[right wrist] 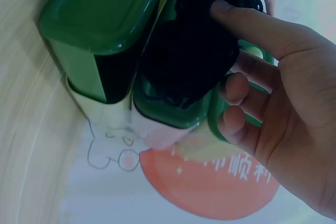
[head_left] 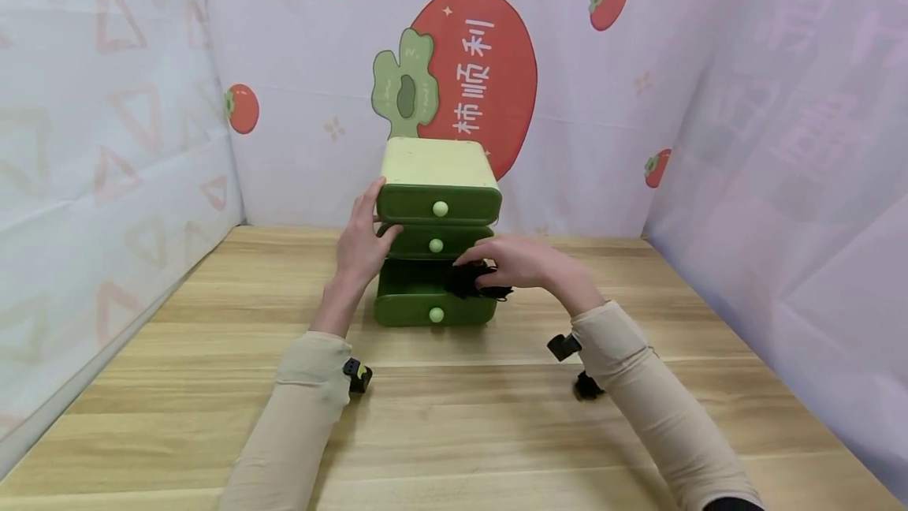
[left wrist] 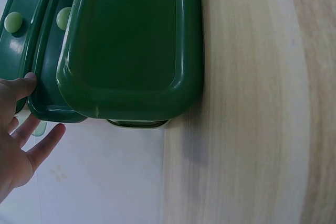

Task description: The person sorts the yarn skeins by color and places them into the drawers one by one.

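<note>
A small cabinet with a pale cream top and three green drawers stands at the back of the table. Its bottom drawer is pulled out; the two above are pushed in. My left hand rests against the cabinet's left side, thumb at the front edge of the drawers and the other fingers fairly straight along the side. With thumb and fingers, my right hand pinches a fluffy black bundle of yarn. In the head view the bundle overlaps the right part of the opened drawer.
A small dark fluffy thing lies on the wooden table, partly behind the right sleeve. Printed cloth walls enclose the table at the back and both sides. Wrist cameras sit on both sleeves.
</note>
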Demonstrator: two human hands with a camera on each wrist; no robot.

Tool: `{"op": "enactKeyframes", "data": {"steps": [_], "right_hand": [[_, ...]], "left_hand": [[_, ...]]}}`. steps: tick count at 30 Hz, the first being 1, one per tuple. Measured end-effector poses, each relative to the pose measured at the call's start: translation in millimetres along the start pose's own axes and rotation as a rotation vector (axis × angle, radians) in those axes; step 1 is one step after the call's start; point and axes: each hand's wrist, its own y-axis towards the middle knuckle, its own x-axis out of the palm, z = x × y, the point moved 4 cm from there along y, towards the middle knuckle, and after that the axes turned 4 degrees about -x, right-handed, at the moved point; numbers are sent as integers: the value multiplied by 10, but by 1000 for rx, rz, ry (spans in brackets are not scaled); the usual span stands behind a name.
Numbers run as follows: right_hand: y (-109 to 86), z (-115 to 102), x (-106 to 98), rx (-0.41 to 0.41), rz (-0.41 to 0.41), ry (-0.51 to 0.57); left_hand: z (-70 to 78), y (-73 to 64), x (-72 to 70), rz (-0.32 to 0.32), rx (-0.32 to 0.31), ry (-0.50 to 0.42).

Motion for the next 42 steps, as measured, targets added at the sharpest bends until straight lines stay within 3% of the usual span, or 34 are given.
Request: {"op": "enactKeyframes", "data": {"steps": [7,14,25,42], "right_hand": [[291,-87,15,12,5,-124],[512,-208,113,6,23,-156],[695,-295,232,31,56,-191],[834,-404,396,36,3,-177]], "left_hand": [[17,4,-15,2,10,5],[23,-11,-8,-18,-2,6],[12,-7,-9,-24,-8,8],[14,-9,-18,-17,-11,-13]]}}
